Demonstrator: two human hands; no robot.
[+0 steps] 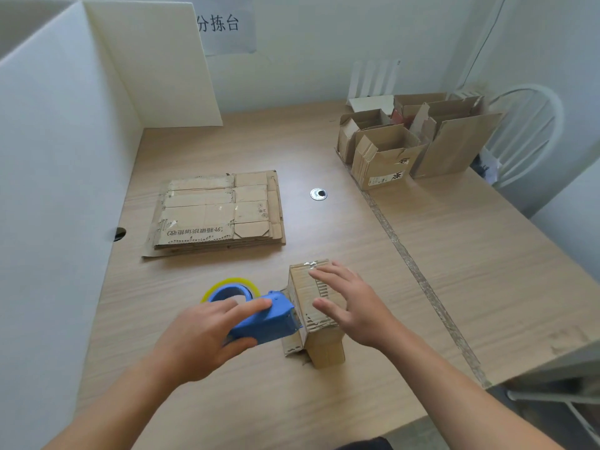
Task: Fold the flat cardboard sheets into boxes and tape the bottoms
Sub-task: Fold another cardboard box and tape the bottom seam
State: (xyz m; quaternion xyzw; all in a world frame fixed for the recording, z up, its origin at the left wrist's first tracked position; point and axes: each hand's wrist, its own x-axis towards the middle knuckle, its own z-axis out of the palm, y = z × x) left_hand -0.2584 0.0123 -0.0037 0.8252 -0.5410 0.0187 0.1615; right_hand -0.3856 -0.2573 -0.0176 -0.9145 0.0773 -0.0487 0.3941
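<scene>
1. Presently, a small cardboard box [328, 349] is stood on the near middle of the table [487, 254], with tape seen on its top face.
2. The left hand [201, 336] is curled round a blue tape dispenser [266, 323], which is held against the box's left side; a yellow-edged tape roll [233, 282] is carried at its far end.
3. The right hand [354, 306] is laid flat over the box top, fingers straight and spread.
4. A stack of flat cardboard sheets [217, 211] is laid far left of the box, well apart.
5. Folded boxes [383, 157] are grouped at the far right of the table.
</scene>
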